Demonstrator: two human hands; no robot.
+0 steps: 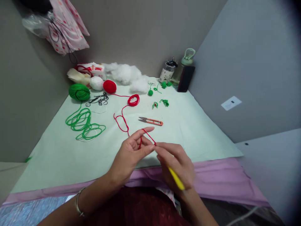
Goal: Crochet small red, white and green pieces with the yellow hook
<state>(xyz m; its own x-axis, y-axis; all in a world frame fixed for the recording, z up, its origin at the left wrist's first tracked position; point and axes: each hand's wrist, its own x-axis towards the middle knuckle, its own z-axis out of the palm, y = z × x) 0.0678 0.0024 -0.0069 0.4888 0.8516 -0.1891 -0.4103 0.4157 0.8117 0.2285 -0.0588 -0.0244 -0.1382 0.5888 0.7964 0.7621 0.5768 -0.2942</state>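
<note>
Yarn (149,137), thin, bright red, taut, held in left grip (130,153), right grip (177,160) around yellow handle (176,178)

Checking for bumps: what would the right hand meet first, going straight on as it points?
Apparently the left hand: its thumb tip lies just before the fingertips of the right hand; whether they already touch is unclear.

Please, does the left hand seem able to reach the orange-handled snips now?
Probably yes: the snips lie just beyond the left hand, with nothing visible covering them, though the red yarn over its index finger could hamper picking them up.
</note>
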